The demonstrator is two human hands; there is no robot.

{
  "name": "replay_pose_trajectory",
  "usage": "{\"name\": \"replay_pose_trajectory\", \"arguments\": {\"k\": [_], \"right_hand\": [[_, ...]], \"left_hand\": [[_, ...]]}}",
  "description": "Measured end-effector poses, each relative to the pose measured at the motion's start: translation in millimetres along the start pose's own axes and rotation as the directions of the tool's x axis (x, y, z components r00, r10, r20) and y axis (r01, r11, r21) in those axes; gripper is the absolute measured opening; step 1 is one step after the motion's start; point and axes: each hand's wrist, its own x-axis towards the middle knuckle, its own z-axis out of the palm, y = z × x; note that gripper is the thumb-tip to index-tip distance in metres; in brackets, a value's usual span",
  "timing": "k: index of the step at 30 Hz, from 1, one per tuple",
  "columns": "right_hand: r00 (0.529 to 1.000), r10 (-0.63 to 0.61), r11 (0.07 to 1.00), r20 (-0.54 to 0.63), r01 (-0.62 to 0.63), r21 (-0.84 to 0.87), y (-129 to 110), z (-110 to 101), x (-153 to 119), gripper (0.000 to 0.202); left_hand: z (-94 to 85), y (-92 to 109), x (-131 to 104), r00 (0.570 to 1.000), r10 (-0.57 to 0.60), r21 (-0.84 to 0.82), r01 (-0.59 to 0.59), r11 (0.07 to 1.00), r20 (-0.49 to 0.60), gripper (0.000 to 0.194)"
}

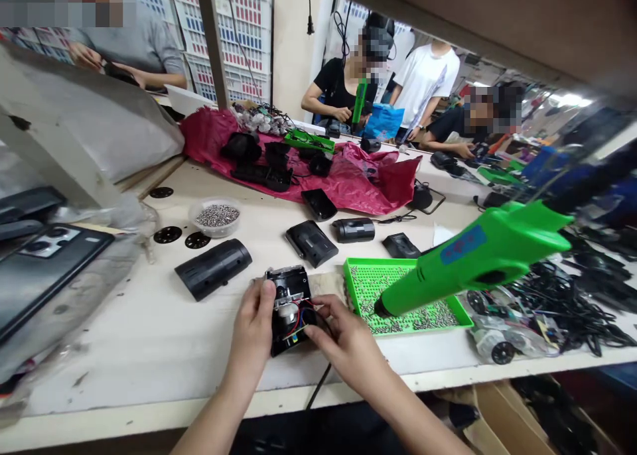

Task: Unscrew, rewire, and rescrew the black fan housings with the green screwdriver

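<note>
My left hand point(253, 317) grips the left side of an opened black plastic housing point(297, 284), its thumb over the rim. Inside the housing are a whitish motor-like part point(287, 314), red and blue wires point(300, 314) and a small board near the lower end. At the right edge of the housing, my right hand point(343, 332) has thumb and fingers closed beside the wires; exactly what the fingertips pinch is partly hidden. A black cord point(320, 387) runs from under that hand over the table edge. Just right hangs a green electric screwdriver point(448, 262), its tip over the screw tray.
A green tray point(351, 276) holds many small screws. Black housing shells point(213, 269) and a tub of screws point(215, 217) lie farther back. Pink plastic sheeting point(348, 190) carries more parts. Cables and parts point(537, 309) crowd the right. Several people work beyond the bench.
</note>
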Motion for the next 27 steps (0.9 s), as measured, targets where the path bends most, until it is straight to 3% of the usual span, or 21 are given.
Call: {"name": "replay_pose_trajectory", "arguments": {"k": [2,4,7,9,12,15,18,20,27], "right_hand": [[1.0,0.007,0.996,0.011,-0.006,-0.084,-1,1,2,0.027],[1.0,0.004,0.99,0.016,-0.002,-0.139,-1,1,2,0.028],[1.0,-0.001,0.99,-0.008,0.0,-0.139,0,0,-2,0.029],[0.999,-0.012,0.993,-0.037,0.008,-0.119,0,0,-9,0.023],[0.998,-0.056,0.988,0.001,0.055,-0.143,-4,-2,-18,0.017],[0.988,-0.093,0.96,0.12,0.121,-0.253,-9,-12,-16,0.016],[0.987,-0.134,0.906,0.092,0.16,-0.393,-12,-26,2,0.023],[0.978,-0.191,0.848,0.087,0.209,-0.487,-15,-31,19,0.017],[0.867,-0.352,0.582,0.353,0.498,-0.643,-25,-19,58,0.014]], "left_hand": [[-6.5,-2,-1,0.984,0.18,0.276,-0.168,0.946,-0.018,0.04],[-13.9,-4,-10,0.923,0.38,0.457,-0.362,0.812,0.057,0.049],[-26.6,-9,-29,0.711,0.645,0.564,-0.666,0.488,0.282,0.049],[-34.9,-11,-37,0.6,0.651,0.577,-0.763,0.292,0.464,0.039],[-43.9,-13,-37,0.514,0.589,0.556,-0.821,0.129,0.623,0.032],[-48.3,-13,-29,0.48,0.576,0.545,-0.835,0.07,0.662,0.031],[-49.2,-14,-26,0.487,0.555,0.553,-0.831,0.058,0.674,0.032],[-49.0,-15,-28,0.502,0.56,0.577,-0.815,0.053,0.659,0.031],[-54.9,-22,-32,0.534,0.563,0.634,-0.773,0.022,0.631,0.025]]}}
